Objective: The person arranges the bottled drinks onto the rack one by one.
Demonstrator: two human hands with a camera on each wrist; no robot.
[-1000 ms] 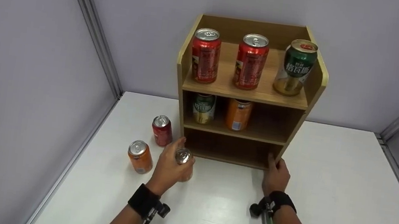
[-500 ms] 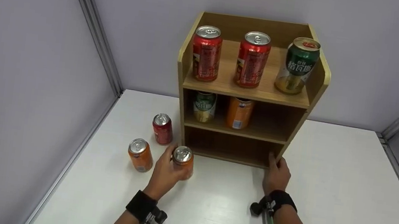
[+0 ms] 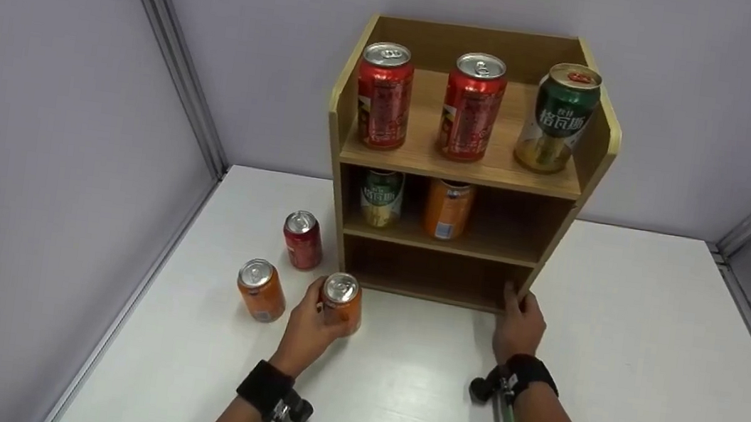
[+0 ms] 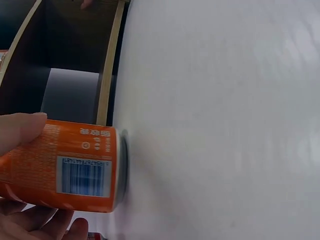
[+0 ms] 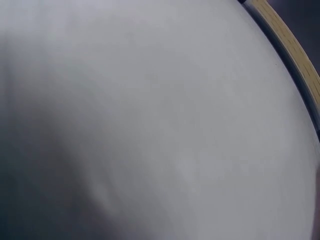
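Observation:
My left hand [image 3: 309,332] grips an upright orange can [image 3: 343,307], thumb on the near side and fingers round the left. In the left wrist view that orange can [image 4: 75,165] shows its barcode, and its base is at the white surface. It stands just in front of the lower left corner of a wooden shelf [image 3: 442,249]. At the shelf's lower right corner, my right hand [image 3: 520,329] holds the side panel, thumb inside the bottom compartment. The right wrist view shows mostly tabletop and a strip of the shelf edge [image 5: 290,45].
Left of the shelf stand a red can [image 3: 302,245] and a second orange can [image 3: 263,294]. The top shelf bears two red cans [image 3: 470,119] and a green can [image 3: 562,123]. On the middle level are a green can [image 3: 381,201] and an orange can [image 3: 447,213].
My left fingers have drawn back from the shelf's corner and settled lower round the orange can, whose top is now uncovered. The can stays near the same spot; my right hand keeps its hold.

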